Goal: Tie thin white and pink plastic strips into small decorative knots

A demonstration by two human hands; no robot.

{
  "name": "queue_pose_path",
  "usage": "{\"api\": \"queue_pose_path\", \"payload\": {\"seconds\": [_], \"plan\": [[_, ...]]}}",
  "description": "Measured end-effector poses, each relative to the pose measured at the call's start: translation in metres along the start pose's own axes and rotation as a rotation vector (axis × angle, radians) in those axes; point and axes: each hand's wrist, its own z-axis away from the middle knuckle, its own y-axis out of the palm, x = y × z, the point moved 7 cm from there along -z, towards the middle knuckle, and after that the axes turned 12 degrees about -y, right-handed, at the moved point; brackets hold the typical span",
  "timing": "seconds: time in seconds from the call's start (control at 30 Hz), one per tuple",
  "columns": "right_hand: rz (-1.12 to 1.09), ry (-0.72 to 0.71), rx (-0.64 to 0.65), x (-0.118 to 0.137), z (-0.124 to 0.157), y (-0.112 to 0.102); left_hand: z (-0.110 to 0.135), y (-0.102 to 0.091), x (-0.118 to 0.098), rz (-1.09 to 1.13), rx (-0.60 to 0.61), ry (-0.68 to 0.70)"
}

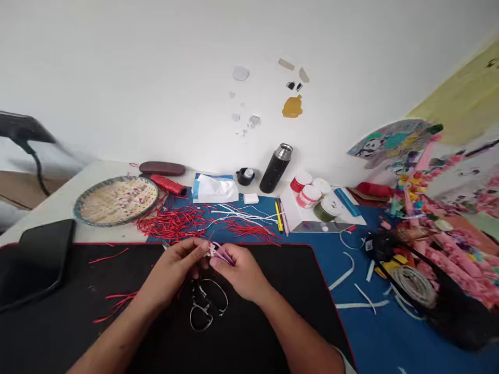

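Phone (37,259), dark, at far left on a black mat (97,280) with red edging. Beyond it on the counter (50,218), a woven tray (116,200); red strands (173,223) spread from its right side across a blue mat (390,343). Left grip (173,270): fingers curled, tips pressed against the near end of a small bundle of pink strips (223,254), which carries a white-and-red bit (211,250) at that end. Right grip (239,272): pinching the same bundle between thumb and fingers. Bundle sits between the hands, above the black mat. Likely light, soft and prone to bending or slipping; best held close to the white end, pinched flat. Scissors (199,296) lie just below the hands. Further right, white strips (343,275) on the blue mat; pink paper scraps (456,254) heaped at far right.
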Motion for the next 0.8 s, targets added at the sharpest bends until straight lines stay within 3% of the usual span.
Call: {"api": "queue_pose_path", "payload": {"seconds": [0.37,0.8], "plan": [[-0.006,-0.005,0.022,0.0003,0.0026,0.0018,-0.0012,0.0026,-0.0039,0.090,0.015,-0.003],[-0.023,-0.035,0.016,0.0013,0.0014,0.0001,-0.0039,-0.0048,-0.0014,0.095,-0.055,0.033]]}}
